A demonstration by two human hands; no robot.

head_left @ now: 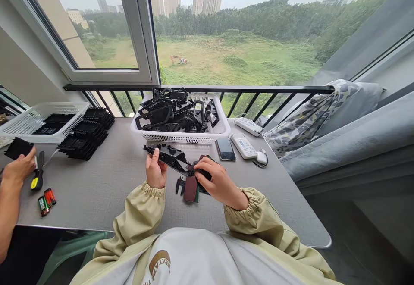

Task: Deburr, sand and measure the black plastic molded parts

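My left hand [156, 168] grips a long black moulded plastic part [171, 155] by its left end, thumb on top. The part slants down to the right above the table. At its right end, my right hand [215, 179] is closed, fingertips pinched against the part. Something dark shows under those fingers; its kind is hidden. Below lie a reddish-brown piece [190, 189] that looks like sandpaper, with a green edge, and a small black caliper [180, 185]. Behind my hands a white basket [181, 137] holds a heap of similar black plastic parts.
To the right lie a phone [225, 148] and white labelled devices [244, 146]. At left, a co-worker's hand [19, 166] holds a black piece near a screwdriver [38, 175], batteries [47, 202], stacked black panels [86, 134] and another white basket [42, 136]. A railing [246, 89] runs behind.
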